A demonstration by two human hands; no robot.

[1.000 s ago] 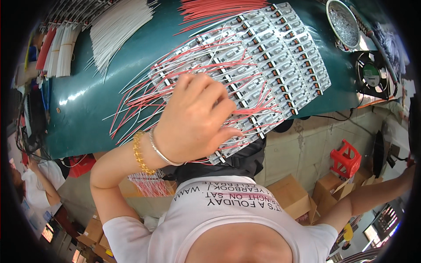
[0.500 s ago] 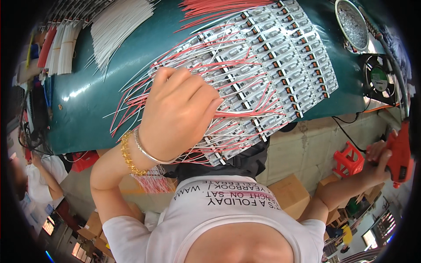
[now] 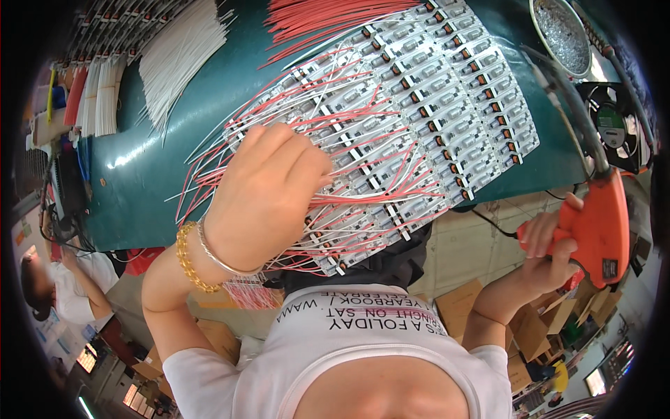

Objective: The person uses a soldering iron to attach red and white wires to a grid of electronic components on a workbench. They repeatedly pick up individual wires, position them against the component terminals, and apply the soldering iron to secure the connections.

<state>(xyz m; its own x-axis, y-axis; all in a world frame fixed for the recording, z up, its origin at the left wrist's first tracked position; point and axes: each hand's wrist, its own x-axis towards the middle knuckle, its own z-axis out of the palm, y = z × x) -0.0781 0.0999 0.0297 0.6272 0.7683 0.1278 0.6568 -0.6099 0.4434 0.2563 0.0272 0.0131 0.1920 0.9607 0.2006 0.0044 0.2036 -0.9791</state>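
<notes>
A panel of joined white circuit boards (image 3: 447,91) lies slanted on the green table, with small parts in rows. Red and white wires (image 3: 377,199) are strewn across its left half. My left hand (image 3: 272,185) rests over these wires with its fingers curled closed, and a bunch of them converges at its fingertips. The fingertips themselves are partly hidden. Out at the right, beyond the table's near edge, my right hand (image 3: 551,244) is wrapped round the handle of a red soldering gun (image 3: 604,227). Its metal barrel reaches up past the panel's right side.
Loose white wires (image 3: 181,59) and red wires (image 3: 328,21) lie in piles at the back. A metal bowl (image 3: 585,66) and a black fan (image 3: 607,126) are at the right. Cardboard boxes (image 3: 460,304) stand below. Another person (image 3: 77,279) sits at the far left.
My right hand has brought the soldering gun inward, to the left and slightly up, closer to the panel. The left hand has shifted a little left and down, still closed.
</notes>
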